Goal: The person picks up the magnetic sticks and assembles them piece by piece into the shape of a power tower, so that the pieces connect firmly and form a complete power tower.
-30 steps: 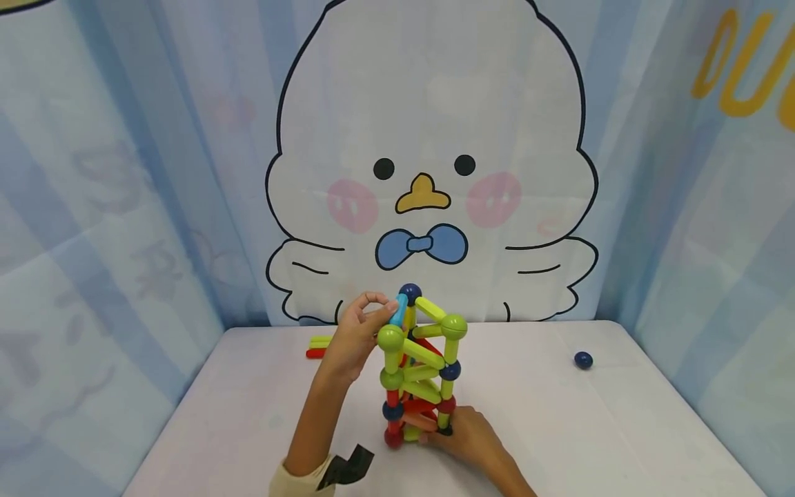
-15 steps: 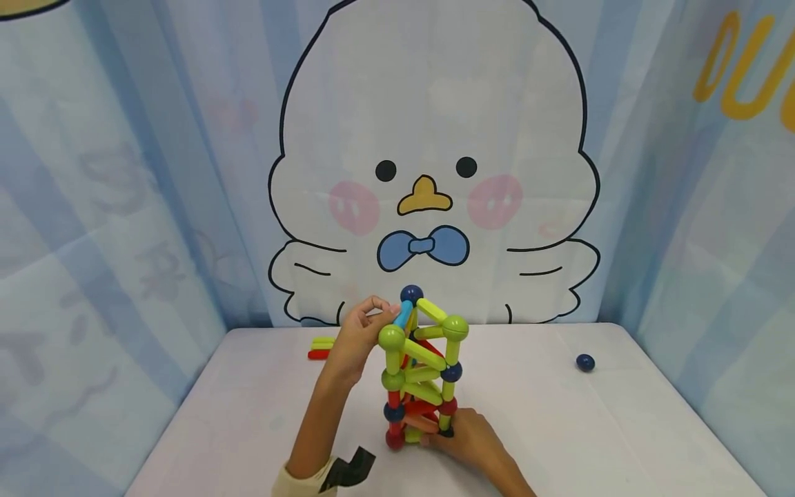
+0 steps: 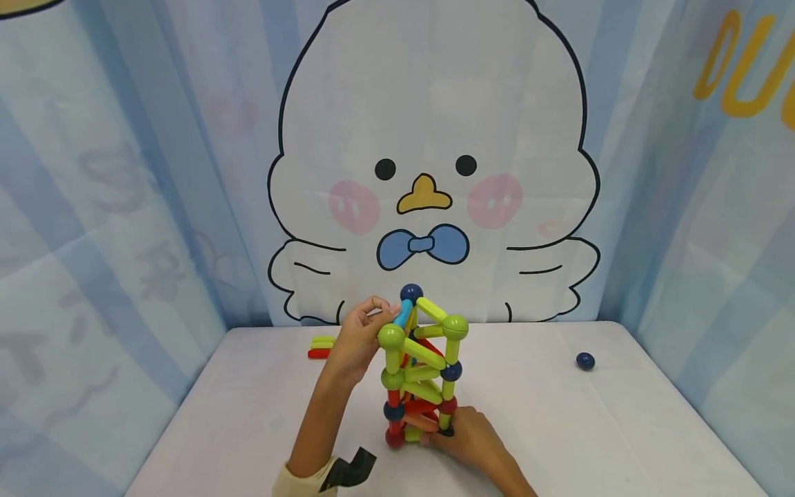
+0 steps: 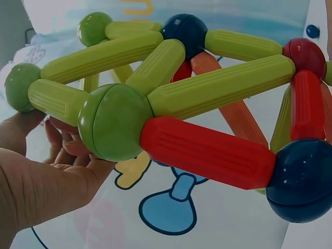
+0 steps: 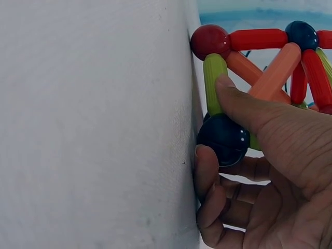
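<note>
A tower of magnetic sticks and balls [image 3: 422,373] stands upright on the table, mostly lime and red sticks with green, red and dark blue balls. At its top left, my left hand [image 3: 357,338] pinches a light blue magnetic stick [image 3: 404,314] running from a green ball [image 3: 391,338] up to the dark blue top ball [image 3: 411,294]. My right hand [image 3: 468,436] grips the tower's bottom right corner. In the right wrist view its thumb lies on a lime stick [image 5: 213,78], with fingers round a dark blue ball [image 5: 224,140]. The stick under the left fingertips is hidden in the left wrist view.
Loose lime and red sticks [image 3: 319,353] lie at the table's back left, partly behind the left forearm. A loose dark blue ball [image 3: 585,361] lies at the right on the white table [image 3: 559,428]. A printed curtain [image 3: 428,103] hangs right behind the table.
The left fingers have shifted very slightly along the light blue stick, which shows a little more now. The right hand keeps its hold at the base.
</note>
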Demonstrator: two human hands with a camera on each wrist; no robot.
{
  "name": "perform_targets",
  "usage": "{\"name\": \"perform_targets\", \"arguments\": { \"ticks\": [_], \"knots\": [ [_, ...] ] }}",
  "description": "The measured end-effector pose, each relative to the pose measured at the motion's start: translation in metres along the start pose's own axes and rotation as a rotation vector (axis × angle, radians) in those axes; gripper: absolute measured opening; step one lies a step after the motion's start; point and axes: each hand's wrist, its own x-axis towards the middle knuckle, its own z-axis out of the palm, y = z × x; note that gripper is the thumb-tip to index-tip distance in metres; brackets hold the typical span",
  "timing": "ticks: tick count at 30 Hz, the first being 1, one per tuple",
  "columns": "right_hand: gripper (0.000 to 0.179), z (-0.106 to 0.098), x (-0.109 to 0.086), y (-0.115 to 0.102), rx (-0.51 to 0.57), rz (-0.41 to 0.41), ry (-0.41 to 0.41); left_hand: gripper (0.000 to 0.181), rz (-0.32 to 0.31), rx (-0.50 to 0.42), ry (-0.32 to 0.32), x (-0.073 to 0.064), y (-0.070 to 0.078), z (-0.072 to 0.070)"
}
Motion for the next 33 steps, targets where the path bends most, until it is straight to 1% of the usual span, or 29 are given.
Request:
{"name": "perform_targets", "arguments": {
  "ticks": [5, 7, 10, 12, 14, 17, 20, 23, 25, 27, 28, 30, 31, 33],
  "knots": [
    [0.05, -0.001, 0.0, -0.001, 0.013, 0.019, -0.025, 0.014, 0.006, -0.007, 0.001, 0.001, 0.0, 0.0],
    [0.05, -0.001, 0.0, -0.001, 0.02, 0.021, -0.037, 0.015, 0.01, 0.012, 0.014, 0.0, -0.001, 0.0],
    [0.054, -0.001, 0.0, -0.001, 0.018, 0.001, -0.023, 0.022, 0.026, 0.057, 0.038, -0.001, -0.003, -0.004],
    [0.059, -0.001, 0.0, 0.0, 0.01, -0.016, 0.002, 0.024, 0.047, 0.1, 0.057, -0.001, -0.004, -0.008],
    [0.063, -0.001, 0.0, 0.0, 0.0, -0.03, 0.033, 0.025, 0.067, 0.142, 0.075, 0.0, -0.006, -0.016],
    [0.063, -0.001, 0.001, -0.001, -0.01, -0.033, 0.056, 0.024, 0.071, 0.232, 0.131, 0.002, -0.012, -0.034],
    [0.059, 0.0, 0.001, -0.002, -0.013, -0.043, 0.06, 0.025, 0.034, 0.378, 0.205, 0.004, -0.023, -0.056],
    [0.052, 0.004, -0.001, -0.004, -0.025, -0.053, 0.059, 0.026, -0.031, 0.612, 0.274, 0.006, -0.036, -0.079],
    [0.046, 0.008, -0.002, -0.008, -0.039, -0.048, 0.066, 0.024, -0.069, 0.776, 0.311, 0.008, -0.048, -0.095],
    [0.041, 0.012, -0.003, -0.012, -0.051, -0.028, 0.079, 0.022, -0.109, 0.938, 0.351, 0.011, -0.062, -0.11],
    [0.039, 0.014, -0.004, -0.015, -0.054, -0.012, 0.086, 0.022, -0.135, 1.0, 0.368, 0.012, -0.07, -0.117],
    [0.036, 0.018, -0.005, -0.02, -0.042, 0.021, 0.092, 0.024, -0.193, 1.099, 0.396, 0.014, -0.086, -0.131],
    [0.036, 0.02, -0.006, -0.023, -0.035, 0.039, 0.093, 0.027, -0.232, 1.138, 0.403, 0.014, -0.094, -0.136],
    [0.037, 0.021, -0.007, -0.028, -0.033, 0.074, 0.078, 0.033, -0.29, 1.19, 0.411, 0.014, -0.107, -0.145]
  ]
}}
